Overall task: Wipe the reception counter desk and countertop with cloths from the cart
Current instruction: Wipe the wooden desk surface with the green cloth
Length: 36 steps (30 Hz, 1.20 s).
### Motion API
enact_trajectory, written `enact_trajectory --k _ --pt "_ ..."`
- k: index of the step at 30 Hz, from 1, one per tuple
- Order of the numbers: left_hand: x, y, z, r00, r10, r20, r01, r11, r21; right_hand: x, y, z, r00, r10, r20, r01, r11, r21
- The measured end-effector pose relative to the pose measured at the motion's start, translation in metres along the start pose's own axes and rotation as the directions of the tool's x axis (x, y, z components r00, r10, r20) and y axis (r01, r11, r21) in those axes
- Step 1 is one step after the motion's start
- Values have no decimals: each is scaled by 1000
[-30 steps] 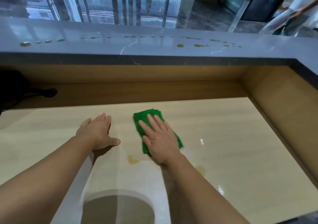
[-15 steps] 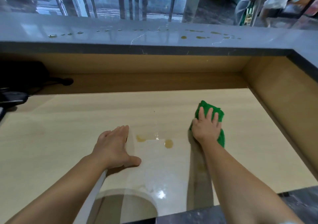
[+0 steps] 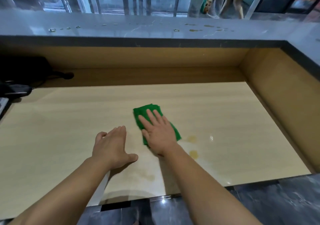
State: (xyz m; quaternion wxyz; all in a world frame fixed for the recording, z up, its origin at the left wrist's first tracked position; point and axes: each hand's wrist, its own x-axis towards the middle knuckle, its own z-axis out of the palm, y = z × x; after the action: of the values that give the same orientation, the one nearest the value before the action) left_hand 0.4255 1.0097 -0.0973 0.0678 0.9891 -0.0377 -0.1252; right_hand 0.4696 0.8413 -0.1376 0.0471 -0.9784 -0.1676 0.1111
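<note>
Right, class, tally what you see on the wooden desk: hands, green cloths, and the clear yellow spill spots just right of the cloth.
hands: 2, the left hand flat on the desk, the right hand pressing on the cloth
green cloth: 1
yellow spill spots: 2
total: 5

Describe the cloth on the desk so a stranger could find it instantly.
Start at the grey stone countertop, then drop to the pale wooden desk below it. Near the desk's middle, the folded green cloth lies flat under the right hand, whose straight fingers press on it. It is the only bright green thing there; the left hand beside it holds nothing.
</note>
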Motion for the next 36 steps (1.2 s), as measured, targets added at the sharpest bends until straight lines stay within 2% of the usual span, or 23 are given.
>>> enact_trajectory --k 3,6,9,12,16,18,20,24,27,30,32,36 --pt "-3 10 -4 1000 -19 3 19 999 45 -23 63 -2 985 170 -40 -170 985 9" --pt "-9 19 -6 999 -6 34 2 995 102 -50 126 -3 938 342 -52 -342 940 23" --pt "-15 22 -3 989 17 147 -34 993 113 -72 164 -6 890 454 -47 -452 891 36" --pt "-17 18 -1 953 7 304 -45 992 116 -73 164 -9 852 524 -3 -522 850 69" --pt "-15 16 -3 923 17 384 -70 990 123 -59 122 -11 779 625 43 -622 762 181" --pt "-15 16 -1 921 22 388 -79 988 131 -55 84 -7 799 601 20 -596 787 159" --pt "-15 16 0 914 10 405 -82 984 161 -53 38 1 853 522 -15 -517 847 122" --pt "-14 22 2 921 -7 390 -110 955 276 -54 -41 19 967 251 -41 -246 964 98" --pt "-14 26 2 921 -26 388 -118 932 343 -58 -48 23 998 62 -29 -59 993 100" --pt "-14 30 1 918 -58 391 -108 915 390 -69 -12 20 997 -63 -33 64 997 43" --pt "-15 32 0 920 -64 385 -99 915 390 -84 23 18 998 -38 -47 39 999 36" --pt "-17 31 -1 912 -75 403 -87 925 370 -122 97 13 984 157 -87 -152 987 55"
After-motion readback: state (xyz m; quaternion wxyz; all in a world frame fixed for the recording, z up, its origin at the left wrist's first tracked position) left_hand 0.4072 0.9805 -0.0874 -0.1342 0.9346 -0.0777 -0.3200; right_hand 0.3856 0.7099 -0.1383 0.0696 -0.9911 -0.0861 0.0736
